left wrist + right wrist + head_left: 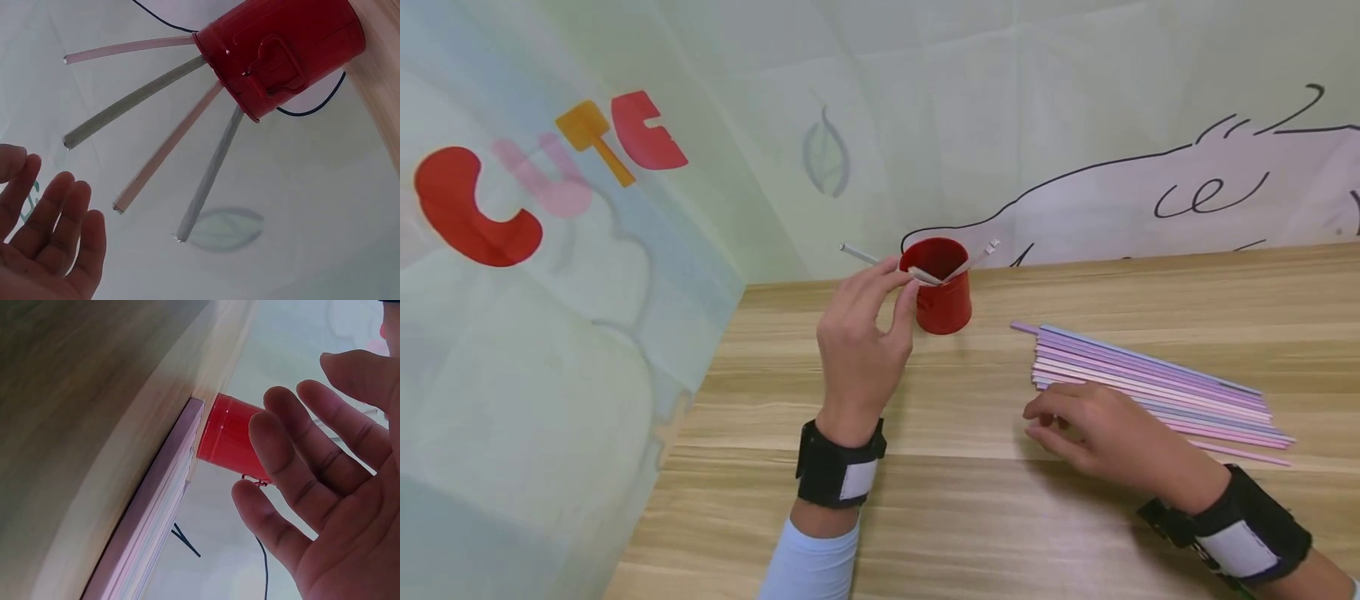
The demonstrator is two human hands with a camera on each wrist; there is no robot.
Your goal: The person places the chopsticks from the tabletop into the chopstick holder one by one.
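A small red metal bucket (pixel 945 310) stands upright by the back wall with several thin sticks leaning out over its rim. In the left wrist view these are a pale pink stick (pixel 128 49), a grey-green stick (pixel 134 102), a second pink stick (pixel 169 147) and a grey stick (pixel 210 175). My left hand (pixel 865 333) is raised beside the bucket, its loosely bent fingers just off the stick ends and holding nothing. To the right, my right hand (pixel 1101 429) hovers at the near-left edge of a bundle of pastel sticks (pixel 1157 379), fingers relaxed and nothing held.
The wood-grain table (pixel 970 508) meets a printed cloth backdrop (pixel 940 100) behind the bucket and another sheet (pixel 520 358) along the left side. One loose pink stick (pixel 1243 452) lies at the near side of the bundle.
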